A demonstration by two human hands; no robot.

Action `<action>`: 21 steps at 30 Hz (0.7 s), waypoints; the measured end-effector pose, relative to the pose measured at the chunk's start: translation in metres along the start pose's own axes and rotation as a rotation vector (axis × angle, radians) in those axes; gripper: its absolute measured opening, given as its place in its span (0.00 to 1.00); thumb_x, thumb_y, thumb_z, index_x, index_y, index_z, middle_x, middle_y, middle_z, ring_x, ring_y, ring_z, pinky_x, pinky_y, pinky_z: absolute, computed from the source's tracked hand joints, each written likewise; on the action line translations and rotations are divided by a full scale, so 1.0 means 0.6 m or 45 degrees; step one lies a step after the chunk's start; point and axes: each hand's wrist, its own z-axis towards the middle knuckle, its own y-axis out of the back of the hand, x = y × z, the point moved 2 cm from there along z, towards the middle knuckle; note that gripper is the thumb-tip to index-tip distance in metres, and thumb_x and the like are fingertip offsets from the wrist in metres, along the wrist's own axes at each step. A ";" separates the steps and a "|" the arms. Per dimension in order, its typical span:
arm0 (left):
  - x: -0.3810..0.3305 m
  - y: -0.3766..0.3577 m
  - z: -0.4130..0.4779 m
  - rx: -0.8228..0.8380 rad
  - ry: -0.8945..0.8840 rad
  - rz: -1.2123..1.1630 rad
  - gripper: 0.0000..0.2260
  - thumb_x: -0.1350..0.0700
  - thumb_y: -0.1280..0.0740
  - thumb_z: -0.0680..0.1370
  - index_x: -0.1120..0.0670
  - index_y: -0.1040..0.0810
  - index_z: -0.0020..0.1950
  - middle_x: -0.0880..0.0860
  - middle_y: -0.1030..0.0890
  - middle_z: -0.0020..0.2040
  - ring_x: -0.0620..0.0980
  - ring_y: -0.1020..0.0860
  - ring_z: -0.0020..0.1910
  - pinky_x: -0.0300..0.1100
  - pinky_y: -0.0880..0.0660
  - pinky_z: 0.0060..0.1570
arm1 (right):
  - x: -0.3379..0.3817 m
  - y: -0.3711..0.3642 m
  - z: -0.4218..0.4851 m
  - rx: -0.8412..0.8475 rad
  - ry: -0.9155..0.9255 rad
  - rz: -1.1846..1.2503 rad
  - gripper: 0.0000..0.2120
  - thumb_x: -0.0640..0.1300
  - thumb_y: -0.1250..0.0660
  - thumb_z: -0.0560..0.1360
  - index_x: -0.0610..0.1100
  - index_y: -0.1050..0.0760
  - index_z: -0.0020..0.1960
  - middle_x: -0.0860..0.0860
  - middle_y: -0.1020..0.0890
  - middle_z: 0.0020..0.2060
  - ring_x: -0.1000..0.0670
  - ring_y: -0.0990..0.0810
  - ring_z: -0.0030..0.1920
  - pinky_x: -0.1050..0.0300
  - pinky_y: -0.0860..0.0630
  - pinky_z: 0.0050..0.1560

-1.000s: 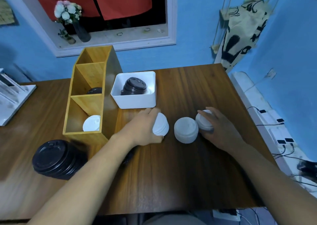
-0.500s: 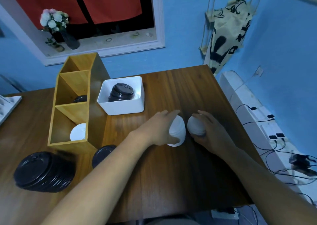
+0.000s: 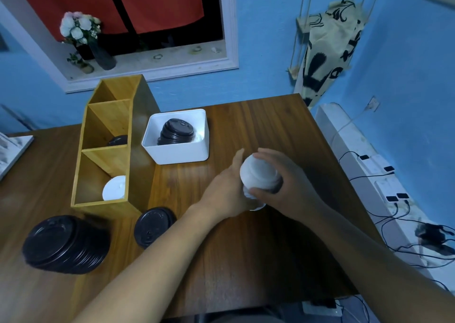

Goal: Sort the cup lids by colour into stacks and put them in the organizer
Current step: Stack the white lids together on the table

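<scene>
1. Both hands are on one stack of white plastic cup lids [image 3: 259, 176], right of centre on the brown wooden surface [image 3: 246, 261].
2. Right hand [image 3: 293, 187]: fingers and thumb wrapped round the upper part of the stack, firm grip.
3. Left hand [image 3: 227, 191]: holds the stack's left side. One digit points up along it, the rest are hidden behind the lids.
4. Stack is tilted. Can't tell whether its bottom edge touches the surface.
5. Tall three-compartment wooden organizer [image 3: 138, 150] stands at the left. A single white lid [image 3: 114, 188] lies in the nearest compartment and a black lid [image 3: 118, 140] in the middle one.
6. White square plastic tub [image 3: 177, 154], just right of the organizer, holds a short stack of black lids [image 3: 176, 131].
7. Big stack of black lids [image 3: 66, 244] sits near left on the surface. One loose black lid [image 3: 154, 225] lies just beside the organizer's near corner.
</scene>
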 end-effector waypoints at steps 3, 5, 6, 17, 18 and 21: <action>0.015 -0.025 -0.019 -0.173 0.046 -0.336 0.46 0.46 0.16 0.65 0.44 0.43 0.72 0.40 0.25 0.59 0.43 0.21 0.56 0.33 0.22 0.45 | -0.007 -0.011 0.004 0.024 0.011 -0.024 0.36 0.61 0.27 0.70 0.53 0.34 0.74 0.56 0.31 0.72 0.55 0.30 0.69 0.52 0.27 0.67; 0.027 -0.050 -0.034 -0.261 0.070 -0.545 0.44 0.47 0.14 0.64 0.42 0.39 0.70 0.38 0.25 0.61 0.40 0.22 0.60 0.31 0.23 0.50 | -0.011 -0.011 0.002 0.009 0.001 -0.021 0.35 0.59 0.26 0.70 0.54 0.33 0.74 0.55 0.30 0.72 0.54 0.30 0.69 0.48 0.27 0.67; 0.030 -0.061 -0.039 -0.304 0.054 -0.585 0.44 0.46 0.14 0.63 0.40 0.38 0.70 0.38 0.25 0.63 0.38 0.23 0.62 0.30 0.24 0.53 | -0.011 -0.011 0.001 -0.001 -0.003 -0.017 0.35 0.59 0.26 0.70 0.53 0.33 0.73 0.55 0.30 0.71 0.54 0.30 0.69 0.48 0.27 0.67; 0.018 -0.062 -0.030 -0.346 -0.204 -0.405 0.36 0.49 0.20 0.73 0.49 0.33 0.76 0.46 0.24 0.68 0.44 0.25 0.67 0.46 0.23 0.63 | 0.002 -0.022 -0.002 0.127 0.037 -0.327 0.36 0.55 0.26 0.73 0.57 0.37 0.76 0.53 0.38 0.75 0.51 0.36 0.72 0.54 0.31 0.64; 0.018 -0.062 -0.031 -0.338 -0.194 -0.387 0.37 0.48 0.20 0.72 0.49 0.34 0.76 0.46 0.24 0.68 0.44 0.25 0.67 0.46 0.23 0.64 | 0.003 -0.021 -0.003 0.121 0.042 -0.332 0.36 0.54 0.25 0.73 0.56 0.37 0.76 0.53 0.38 0.75 0.50 0.36 0.72 0.53 0.30 0.64; 0.019 -0.063 -0.031 -0.349 -0.194 -0.272 0.38 0.47 0.20 0.72 0.49 0.35 0.77 0.48 0.24 0.70 0.45 0.25 0.68 0.45 0.23 0.65 | 0.005 -0.019 -0.005 0.126 0.042 -0.357 0.37 0.53 0.25 0.72 0.57 0.38 0.76 0.52 0.37 0.75 0.48 0.35 0.72 0.47 0.27 0.65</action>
